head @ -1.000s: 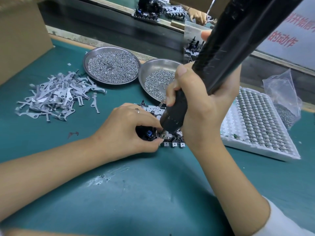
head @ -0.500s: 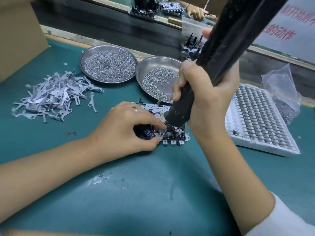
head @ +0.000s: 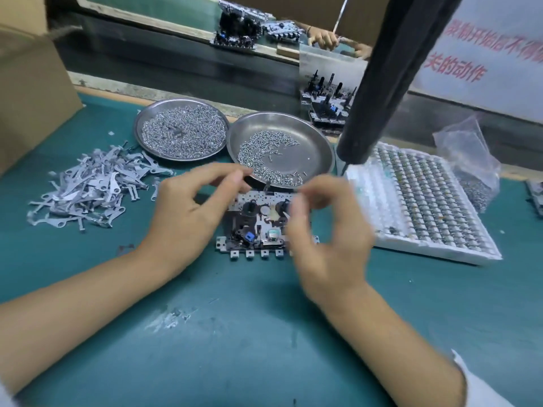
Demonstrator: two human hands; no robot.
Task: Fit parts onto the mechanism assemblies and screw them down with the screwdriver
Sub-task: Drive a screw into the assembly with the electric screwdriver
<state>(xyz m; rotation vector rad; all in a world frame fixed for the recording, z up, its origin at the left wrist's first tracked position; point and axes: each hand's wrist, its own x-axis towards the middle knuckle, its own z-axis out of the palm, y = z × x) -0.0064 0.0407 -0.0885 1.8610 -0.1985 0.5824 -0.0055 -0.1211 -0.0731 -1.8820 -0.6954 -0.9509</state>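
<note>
Change: our right hand has released the screwdriver, now hanging upper right | both grips loose over the mechanism assembly | screw likely driven.

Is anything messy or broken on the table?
Nothing looks broken. The metal levers lie in a loose heap straight on the mat, not in a dish like the screws. A scuffed whitish patch marks the mat near the left arm.
</note>
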